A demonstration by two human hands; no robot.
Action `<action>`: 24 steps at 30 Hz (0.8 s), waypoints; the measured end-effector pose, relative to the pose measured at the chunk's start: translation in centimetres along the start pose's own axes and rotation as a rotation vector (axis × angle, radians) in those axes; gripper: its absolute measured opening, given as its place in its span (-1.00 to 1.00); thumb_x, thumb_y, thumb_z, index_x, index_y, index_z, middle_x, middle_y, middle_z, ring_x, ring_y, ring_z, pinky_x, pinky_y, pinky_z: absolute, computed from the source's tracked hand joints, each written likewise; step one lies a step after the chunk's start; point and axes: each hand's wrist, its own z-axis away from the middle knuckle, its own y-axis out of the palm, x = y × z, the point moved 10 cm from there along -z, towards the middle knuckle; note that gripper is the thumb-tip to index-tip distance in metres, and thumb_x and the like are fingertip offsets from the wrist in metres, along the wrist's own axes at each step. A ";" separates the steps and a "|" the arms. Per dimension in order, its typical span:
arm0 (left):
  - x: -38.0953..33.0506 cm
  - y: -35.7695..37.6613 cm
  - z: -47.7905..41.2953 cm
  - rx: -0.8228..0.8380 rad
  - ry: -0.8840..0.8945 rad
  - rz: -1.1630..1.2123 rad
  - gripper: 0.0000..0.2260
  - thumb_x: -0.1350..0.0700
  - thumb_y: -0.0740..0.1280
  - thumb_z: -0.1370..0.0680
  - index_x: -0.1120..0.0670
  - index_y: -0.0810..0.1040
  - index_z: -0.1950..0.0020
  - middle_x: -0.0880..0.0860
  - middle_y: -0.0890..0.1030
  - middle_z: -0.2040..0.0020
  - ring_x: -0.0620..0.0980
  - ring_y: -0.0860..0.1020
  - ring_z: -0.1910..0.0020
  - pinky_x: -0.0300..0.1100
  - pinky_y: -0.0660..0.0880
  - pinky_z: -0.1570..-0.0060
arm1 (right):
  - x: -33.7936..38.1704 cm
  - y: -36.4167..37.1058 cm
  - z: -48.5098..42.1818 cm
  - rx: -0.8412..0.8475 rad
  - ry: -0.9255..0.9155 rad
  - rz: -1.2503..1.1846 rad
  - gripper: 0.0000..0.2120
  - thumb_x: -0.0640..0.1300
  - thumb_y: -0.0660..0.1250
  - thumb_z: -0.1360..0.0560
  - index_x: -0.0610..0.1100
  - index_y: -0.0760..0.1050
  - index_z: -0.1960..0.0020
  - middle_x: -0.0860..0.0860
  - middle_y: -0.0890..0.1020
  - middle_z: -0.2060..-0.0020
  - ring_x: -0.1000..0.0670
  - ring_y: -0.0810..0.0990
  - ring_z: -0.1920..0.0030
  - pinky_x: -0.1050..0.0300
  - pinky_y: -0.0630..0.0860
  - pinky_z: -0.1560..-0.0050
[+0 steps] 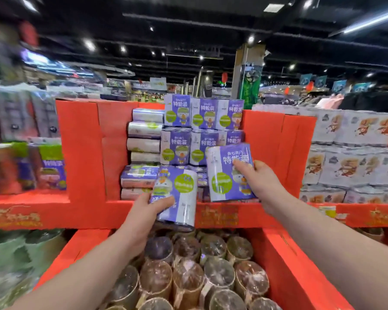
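My left hand point(143, 213) curls round an upside-down purple pack point(179, 193), my right hand point(262, 177) pinches an upright purple pack point(222, 182), both just before the red shelf point(87, 211); light, soft and film-slick, I judge, so I'd grip their sides

Red display shelf point(222, 214), cardboard dividers point(81, 142) splitting it into compartments. Middle compartment: purple packs point(203, 113) stacked upright in rows at back, flat-lying packs point(143, 144) piled at left side. Right compartment: white packs with orange print point(354, 130), stacked, touching. Below shelf front: red bin point(285, 253), round film-wrapped tubs point(188, 283) packed close inside.
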 end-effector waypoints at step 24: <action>-6.4 -0.3 -8.8 -0.149 0.148 -0.050 -0.72 0.20 0.36 -0.51 0.23 0.52 -0.20 0.18 0.69 -0.01 0.04 0.66 0.23 -0.23 0.52 0.41 | 5.5 1.5 -19.1 0.133 -0.053 1.216 -0.37 -0.19 0.49 -0.34 -0.28 0.33 -0.33 -0.18 0.59 -0.03 -0.16 0.56 0.04 0.06 0.47 0.09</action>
